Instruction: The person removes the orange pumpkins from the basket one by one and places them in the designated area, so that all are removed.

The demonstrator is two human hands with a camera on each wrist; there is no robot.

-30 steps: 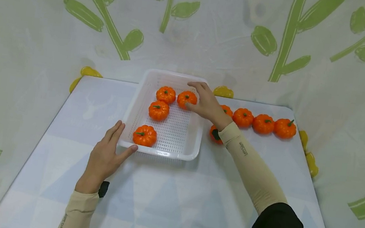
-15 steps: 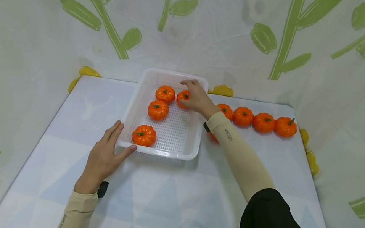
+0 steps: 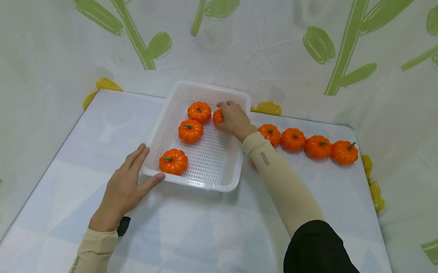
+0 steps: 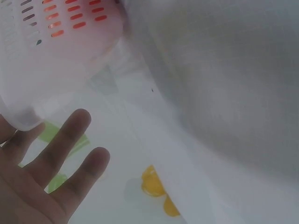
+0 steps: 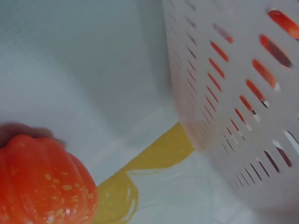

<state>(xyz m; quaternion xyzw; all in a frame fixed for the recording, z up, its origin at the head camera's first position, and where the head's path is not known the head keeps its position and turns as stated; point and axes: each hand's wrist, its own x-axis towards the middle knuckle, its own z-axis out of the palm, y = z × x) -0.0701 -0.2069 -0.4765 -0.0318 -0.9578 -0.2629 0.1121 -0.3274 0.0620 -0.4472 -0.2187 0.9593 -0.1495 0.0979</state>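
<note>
A white perforated plastic basket [image 3: 234, 175] stands at the back of the table with several small orange pumpkins in it. My right hand [image 3: 236, 119] reaches over its right wall and grips a pumpkin [image 3: 218, 116] near the back right, largely covering it. Two touching pumpkins [image 3: 199, 112] lie left of that, and another pumpkin [image 3: 173, 162] is in the front left corner. My left hand [image 3: 124, 188], fingers straight and spread, touches the basket's front left corner. In the left wrist view, the left fingers [image 4: 70, 130] lie alongside the basket wall [image 4: 60, 60].
A row of several pumpkins [image 3: 318, 147] runs along the table's back right. One more pumpkin sits in front of the row, mostly hidden by my right sleeve [image 3: 280, 177]. A flower-patterned cloth [image 3: 257, 35] hangs behind the table [image 3: 188, 243].
My right hand has moved left and closed in around the back right pumpkin, covering more of it. The left hand and the basket stay practically where they were.
</note>
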